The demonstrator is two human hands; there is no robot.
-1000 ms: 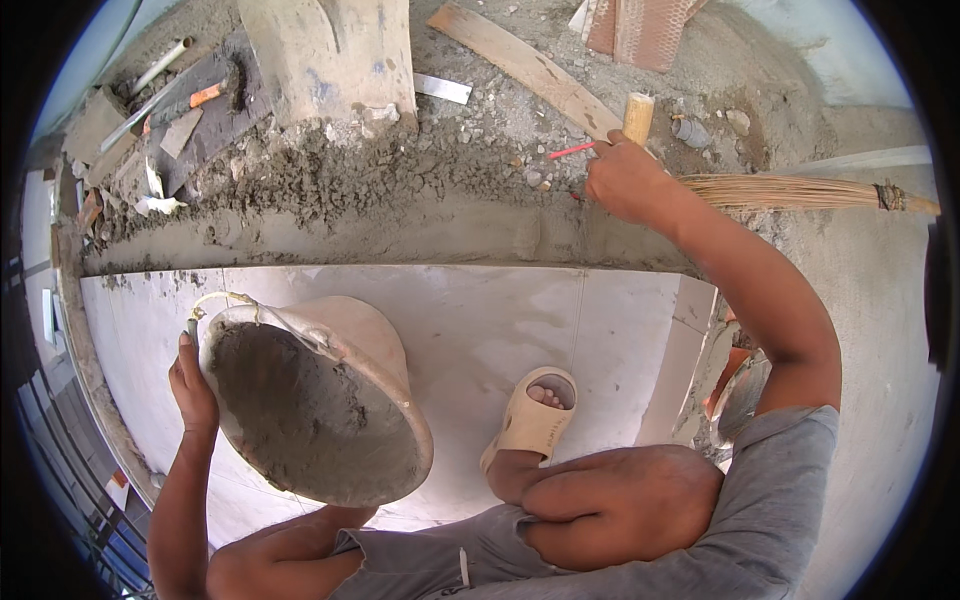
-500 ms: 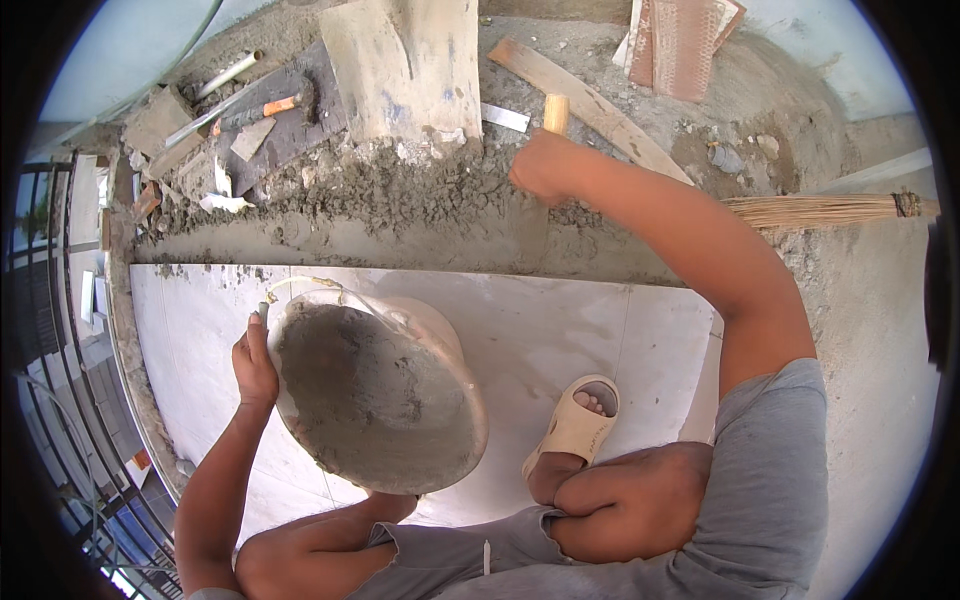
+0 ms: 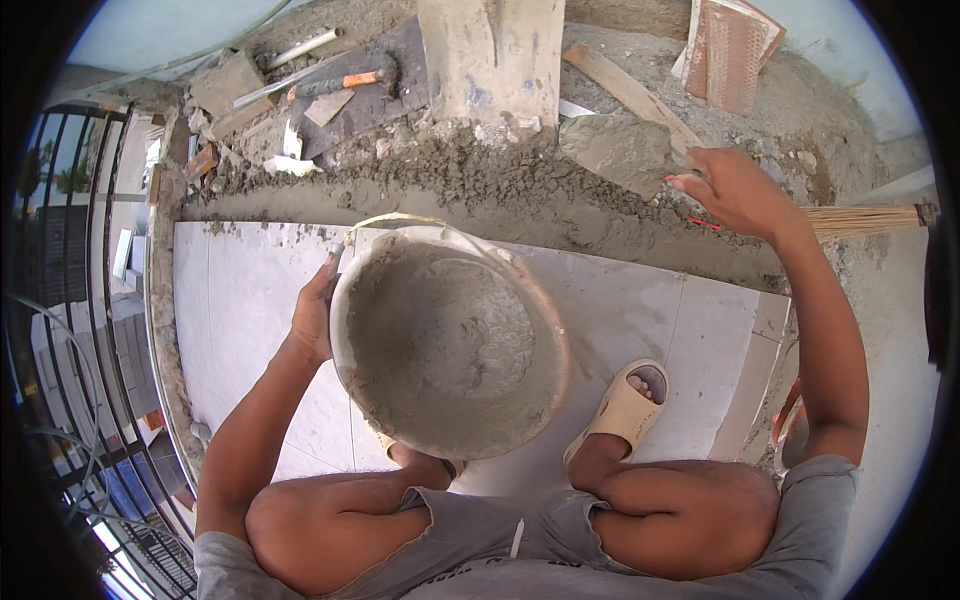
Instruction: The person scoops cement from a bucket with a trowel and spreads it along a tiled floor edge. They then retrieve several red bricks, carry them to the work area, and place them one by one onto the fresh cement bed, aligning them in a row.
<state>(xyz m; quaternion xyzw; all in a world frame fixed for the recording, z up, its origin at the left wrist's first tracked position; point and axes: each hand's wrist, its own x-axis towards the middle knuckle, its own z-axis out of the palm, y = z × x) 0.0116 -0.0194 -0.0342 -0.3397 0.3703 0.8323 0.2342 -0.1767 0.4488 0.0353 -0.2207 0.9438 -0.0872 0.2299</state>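
Head cam, looking down: big pale bucket (image 3: 553,330) on the tiled floor (image 3: 270,290), left of its middle, far rim overlapping the floor's back edge from this angle. Mouth tips up toward the camera, so you can see right in: wet grey mortar (image 3: 440,330) smeared all round the wall, plus a rough layer at the bottom. The thin carry handle (image 3: 400,218) lies along the far side of the rim.

Left hand (image 3: 315,310) is clasped on the bucket's left side, fingers mostly hidden. Right hand (image 3: 740,195) is over past the back edge, toward the right corner, fingers curled closed on a trowel (image 3: 618,152). Can't see the handle behind the fingers, but the mortar-coated blade sticks out left, over the rough mortar bed (image 3: 640,240).

Compared with half a second ago, the right hand has swung right, now near the tips of the broom (image 3: 860,219), and the trowel blade shows where before only a wooden handle end poked out. Bucket was tilted more sideways then; its mouth looks rounder now. Left hand's kept hold throughout.
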